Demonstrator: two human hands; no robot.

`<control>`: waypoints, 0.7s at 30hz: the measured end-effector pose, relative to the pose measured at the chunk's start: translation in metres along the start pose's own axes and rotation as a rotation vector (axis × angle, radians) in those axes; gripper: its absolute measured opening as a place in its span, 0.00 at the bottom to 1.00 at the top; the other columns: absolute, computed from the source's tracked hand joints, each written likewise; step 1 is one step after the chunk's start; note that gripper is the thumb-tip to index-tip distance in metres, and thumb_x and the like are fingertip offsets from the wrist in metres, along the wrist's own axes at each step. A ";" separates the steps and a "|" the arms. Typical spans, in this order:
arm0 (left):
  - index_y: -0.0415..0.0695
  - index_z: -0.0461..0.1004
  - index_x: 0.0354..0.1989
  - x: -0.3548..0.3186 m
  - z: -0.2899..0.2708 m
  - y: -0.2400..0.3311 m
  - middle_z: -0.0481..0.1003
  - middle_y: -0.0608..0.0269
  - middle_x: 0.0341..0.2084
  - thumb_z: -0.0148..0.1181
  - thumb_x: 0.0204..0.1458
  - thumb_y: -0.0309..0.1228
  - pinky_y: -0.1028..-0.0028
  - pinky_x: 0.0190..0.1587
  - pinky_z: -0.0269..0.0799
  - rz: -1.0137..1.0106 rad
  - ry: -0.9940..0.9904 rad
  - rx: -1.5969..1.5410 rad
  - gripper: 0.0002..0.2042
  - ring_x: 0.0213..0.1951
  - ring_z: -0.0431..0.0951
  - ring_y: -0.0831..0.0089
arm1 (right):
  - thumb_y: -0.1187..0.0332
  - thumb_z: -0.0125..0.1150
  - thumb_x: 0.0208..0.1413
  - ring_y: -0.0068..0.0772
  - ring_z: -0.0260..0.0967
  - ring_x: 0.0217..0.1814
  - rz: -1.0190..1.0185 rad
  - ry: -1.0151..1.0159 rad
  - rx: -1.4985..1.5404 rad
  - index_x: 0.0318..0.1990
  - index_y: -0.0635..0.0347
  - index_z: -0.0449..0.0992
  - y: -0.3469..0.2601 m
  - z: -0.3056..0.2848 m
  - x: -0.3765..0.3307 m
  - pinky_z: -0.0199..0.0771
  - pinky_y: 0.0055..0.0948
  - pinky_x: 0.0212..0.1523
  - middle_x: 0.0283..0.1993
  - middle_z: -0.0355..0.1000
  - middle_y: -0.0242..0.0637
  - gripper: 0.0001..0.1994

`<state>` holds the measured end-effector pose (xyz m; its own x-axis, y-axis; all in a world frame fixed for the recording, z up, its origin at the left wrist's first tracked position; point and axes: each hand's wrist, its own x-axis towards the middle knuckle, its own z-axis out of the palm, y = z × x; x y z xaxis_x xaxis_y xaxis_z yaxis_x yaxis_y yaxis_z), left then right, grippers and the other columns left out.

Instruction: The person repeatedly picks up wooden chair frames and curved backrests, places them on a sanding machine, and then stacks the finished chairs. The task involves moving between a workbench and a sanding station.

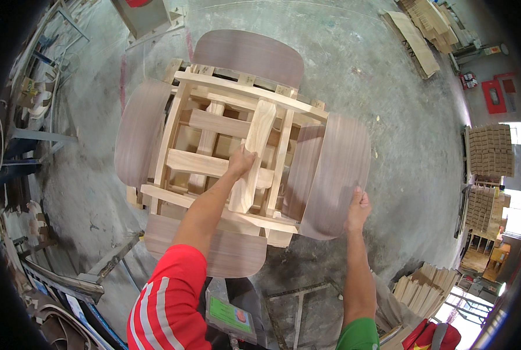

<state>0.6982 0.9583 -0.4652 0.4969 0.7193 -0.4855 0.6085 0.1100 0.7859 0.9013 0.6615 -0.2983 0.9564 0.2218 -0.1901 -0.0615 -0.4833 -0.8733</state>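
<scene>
A pale wooden frame (175, 125) of crossed bars stands in front of me, with curved brown wood-grain panels around it. My left hand (241, 161) is closed round a thick pale wooden bar (262, 124) that lies at a slant over the crossbars. The hand hides part of the bar's middle. At the right, my right hand (358, 209) grips the outer edge of the right curved panel (339, 169); its fingers are partly hidden. Further curved panels show at the far side (249, 52), the left side (139, 134) and the near side (231, 254).
Around the frame spreads a grey concrete floor (412, 198). Stacked wooden pieces (427, 289) lie at the lower right, more boards (415, 38) at the upper right. Metal racks (44, 137) line the left. A metal stand (144, 20) is at the top.
</scene>
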 end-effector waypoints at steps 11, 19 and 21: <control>0.39 0.66 0.67 -0.002 0.005 -0.016 0.77 0.38 0.55 0.67 0.55 0.46 0.54 0.61 0.72 0.038 0.022 0.207 0.35 0.57 0.77 0.42 | 0.57 0.54 0.73 0.22 0.68 0.46 0.007 -0.010 -0.123 0.49 0.64 0.78 0.000 -0.007 0.014 0.69 0.29 0.50 0.43 0.74 0.29 0.17; 0.41 0.63 0.71 -0.004 -0.001 -0.002 0.75 0.40 0.59 0.67 0.55 0.47 0.56 0.64 0.71 -0.047 -0.042 0.143 0.38 0.60 0.76 0.45 | 0.56 0.52 0.74 0.21 0.66 0.43 -0.017 -0.077 -0.043 0.43 0.63 0.74 0.007 -0.012 0.009 0.69 0.29 0.48 0.41 0.72 0.28 0.16; 0.42 0.61 0.73 -0.004 -0.005 -0.001 0.75 0.40 0.59 0.67 0.56 0.47 0.57 0.64 0.71 -0.015 -0.049 0.209 0.39 0.60 0.76 0.45 | 0.56 0.52 0.74 0.18 0.59 0.36 -0.044 -0.031 -0.034 0.35 0.60 0.70 0.007 -0.006 -0.003 0.65 0.26 0.39 0.33 0.66 0.23 0.17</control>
<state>0.6926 0.9586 -0.4620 0.5132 0.6840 -0.5184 0.7284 -0.0276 0.6846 0.9000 0.6524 -0.3007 0.9485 0.2698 -0.1660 -0.0090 -0.5011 -0.8654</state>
